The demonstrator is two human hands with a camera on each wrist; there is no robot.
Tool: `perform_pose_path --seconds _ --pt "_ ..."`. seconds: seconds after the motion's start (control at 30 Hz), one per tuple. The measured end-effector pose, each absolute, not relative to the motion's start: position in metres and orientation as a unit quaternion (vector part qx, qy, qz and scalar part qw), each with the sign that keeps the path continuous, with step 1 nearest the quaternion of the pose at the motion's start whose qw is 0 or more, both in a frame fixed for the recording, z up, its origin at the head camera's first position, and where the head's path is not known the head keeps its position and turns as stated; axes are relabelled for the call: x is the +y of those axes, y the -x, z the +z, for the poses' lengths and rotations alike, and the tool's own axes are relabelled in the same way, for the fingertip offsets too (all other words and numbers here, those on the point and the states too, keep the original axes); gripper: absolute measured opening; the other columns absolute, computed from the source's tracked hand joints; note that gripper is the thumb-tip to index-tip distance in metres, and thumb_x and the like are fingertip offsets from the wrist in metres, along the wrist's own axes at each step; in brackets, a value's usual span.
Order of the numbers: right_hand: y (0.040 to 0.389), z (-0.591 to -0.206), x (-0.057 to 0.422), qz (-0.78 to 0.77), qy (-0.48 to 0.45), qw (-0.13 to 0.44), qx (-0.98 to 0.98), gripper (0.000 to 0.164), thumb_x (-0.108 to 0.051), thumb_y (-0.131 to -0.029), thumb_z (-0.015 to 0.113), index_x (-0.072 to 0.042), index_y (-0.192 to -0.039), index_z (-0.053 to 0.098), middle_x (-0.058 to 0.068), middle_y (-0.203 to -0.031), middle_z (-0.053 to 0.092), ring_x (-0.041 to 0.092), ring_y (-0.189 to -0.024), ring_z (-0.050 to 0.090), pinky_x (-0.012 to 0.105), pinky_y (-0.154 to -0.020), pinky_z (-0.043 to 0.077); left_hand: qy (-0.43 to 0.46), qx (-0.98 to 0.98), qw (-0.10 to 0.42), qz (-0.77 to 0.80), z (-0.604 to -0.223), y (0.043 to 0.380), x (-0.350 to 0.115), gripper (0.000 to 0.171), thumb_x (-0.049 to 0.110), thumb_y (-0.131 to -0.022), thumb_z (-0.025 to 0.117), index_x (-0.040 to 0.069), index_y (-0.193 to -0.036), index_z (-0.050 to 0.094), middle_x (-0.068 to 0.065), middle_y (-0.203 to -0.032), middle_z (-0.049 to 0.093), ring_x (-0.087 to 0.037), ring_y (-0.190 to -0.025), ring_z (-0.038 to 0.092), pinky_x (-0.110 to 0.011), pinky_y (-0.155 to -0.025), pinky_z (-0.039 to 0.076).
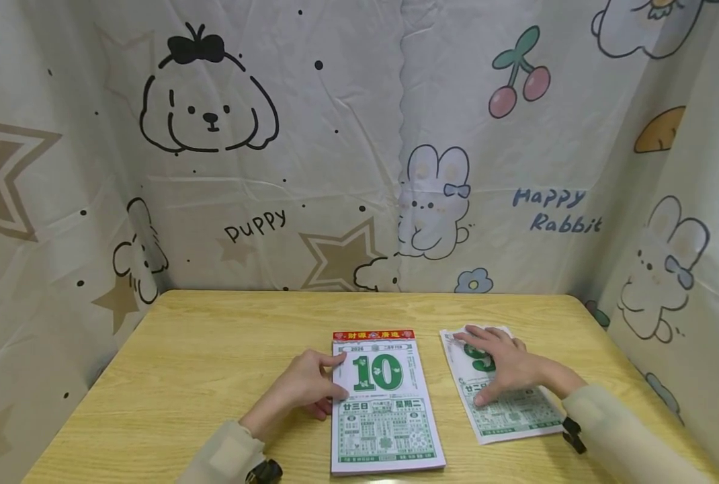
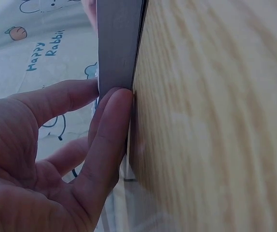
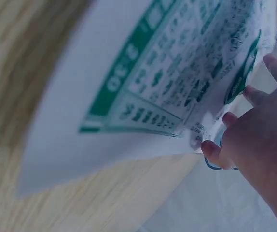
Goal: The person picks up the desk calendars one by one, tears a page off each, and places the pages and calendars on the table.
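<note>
A thick tear-off calendar [image 1: 386, 430] with a red header strip and a large green "10" lies flat on the wooden table. My left hand [image 1: 308, 383] is at its left side; two fingertips touch the top face near the edge. In the left wrist view, other fingers [image 2: 114, 111] press against the block's grey side [image 2: 119, 43], low by the tabletop. My right hand [image 1: 504, 363] rests fingers spread on a loose calendar page [image 1: 517, 411] with a green "9", partly covering the number. In the right wrist view the page [image 3: 153, 87] bows up toward the fingers.
Both calendar pieces lie on a light wooden table [image 1: 214, 336], a strip of tabletop between them. Behind it and at both sides hangs a pale curtain [image 1: 311, 168] printed with rabbits, stars and a puppy. A dark band [image 1: 572, 433] circles my right sleeve.
</note>
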State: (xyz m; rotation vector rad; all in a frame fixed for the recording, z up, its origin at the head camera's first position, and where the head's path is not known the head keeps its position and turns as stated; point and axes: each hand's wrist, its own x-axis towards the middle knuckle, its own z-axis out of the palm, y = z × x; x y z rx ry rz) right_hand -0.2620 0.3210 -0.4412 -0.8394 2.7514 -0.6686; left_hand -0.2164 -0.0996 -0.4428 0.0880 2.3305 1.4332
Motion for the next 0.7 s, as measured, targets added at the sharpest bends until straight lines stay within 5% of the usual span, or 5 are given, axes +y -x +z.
perform_pose_path --seconds 0.2,0.43,0.7 --pt "0.265 -0.435 0.322 -0.271 0.254 0.055 0.927 0.115 -0.049 -0.069 0.097 -0.011 -0.162 0.041 0.029 -0.163 0.035 0.061 -0.146 0.024 0.089 -0.108 0.017 -0.037 0.833 0.197 0.516 -0.444 0.216 -0.102 0.072 0.006 -0.085 0.088 0.006 -0.151 0.058 -0.015 -0.079 0.068 -0.022 -0.053 0.069 -0.037 -0.052 0.064" --pt "0.255 -0.421 0.324 -0.327 0.233 -0.007 0.916 0.091 -0.029 -0.08 0.095 -0.003 -0.155 0.049 0.025 -0.157 0.047 0.055 -0.144 0.036 0.082 -0.112 0.024 -0.065 0.826 0.197 0.524 -0.444 0.215 -0.109 0.074 0.006 -0.087 0.086 0.005 -0.153 0.054 -0.014 -0.08 0.064 -0.021 -0.054 0.069 -0.035 -0.052 0.063" --pt "0.235 -0.398 0.308 -0.298 0.209 -0.06 0.93 0.073 -0.037 -0.091 0.084 -0.005 -0.149 0.056 0.024 -0.153 0.052 0.053 -0.141 0.041 0.081 -0.109 0.029 -0.1 0.836 0.19 0.505 -0.433 0.208 -0.13 0.062 0.014 -0.095 0.08 0.004 -0.152 0.056 -0.011 -0.094 0.064 -0.021 -0.062 0.069 -0.034 -0.053 0.062"
